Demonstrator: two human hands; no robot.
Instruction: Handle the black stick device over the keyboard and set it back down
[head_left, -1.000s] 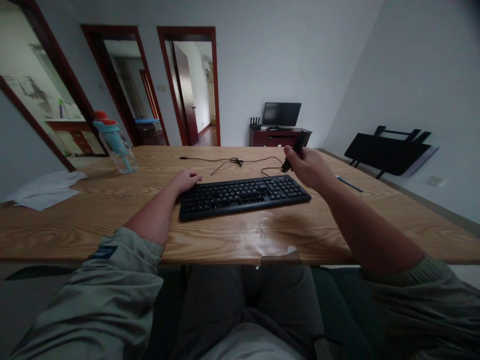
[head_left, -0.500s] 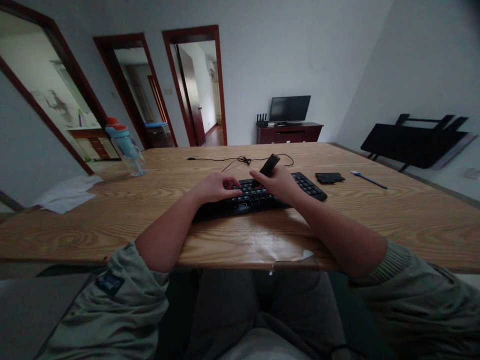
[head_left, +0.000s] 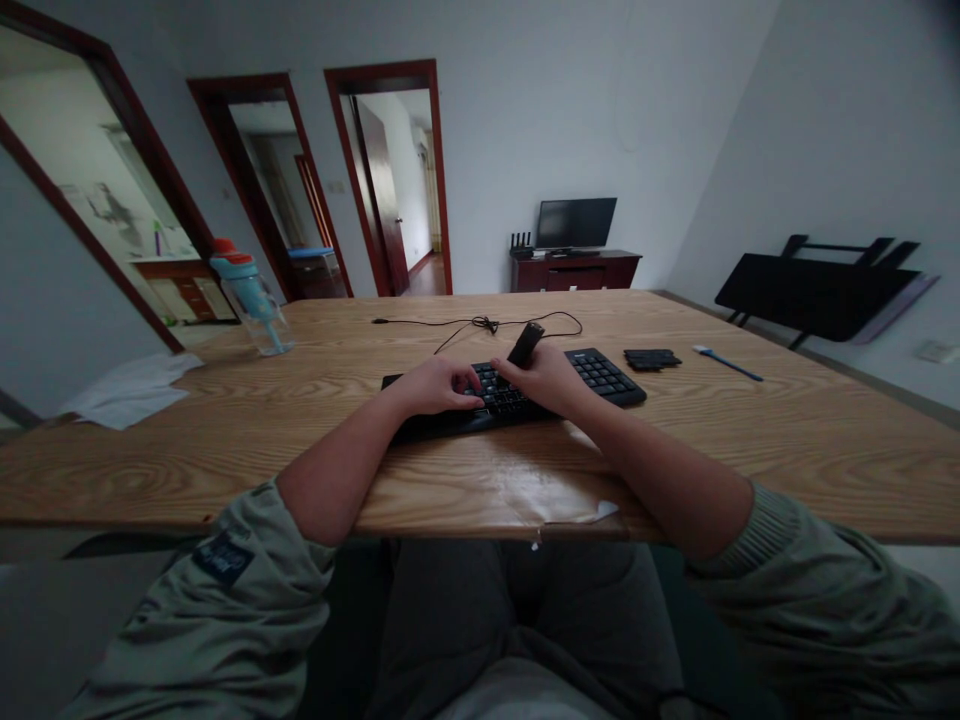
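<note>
A black keyboard [head_left: 600, 377] lies on the wooden table in front of me, slightly angled. My left hand [head_left: 439, 385] rests over its left half, fingers bent and apart from the thumb, with nothing seen in it. Over the middle keys, my right hand [head_left: 544, 378] is closed around a thick black handle [head_left: 526, 344]. The handle's upper end sticks up and leans right; its lower end, down by the keys, is mostly hidden by the fingers, so I cannot tell what it carries.
The cable [head_left: 484, 323] lies behind the keyboard. To the right are a flat black item [head_left: 652, 359] and a thin blue brush [head_left: 729, 363]. On the left stand a water bottle [head_left: 257, 305] and white paper [head_left: 135, 388]. The table's front edge [head_left: 450, 533] is near my lap.
My right hand has shifted a little left along the keys with the black handle. My left hand stays at about the same spot. The view has moved slightly.
</note>
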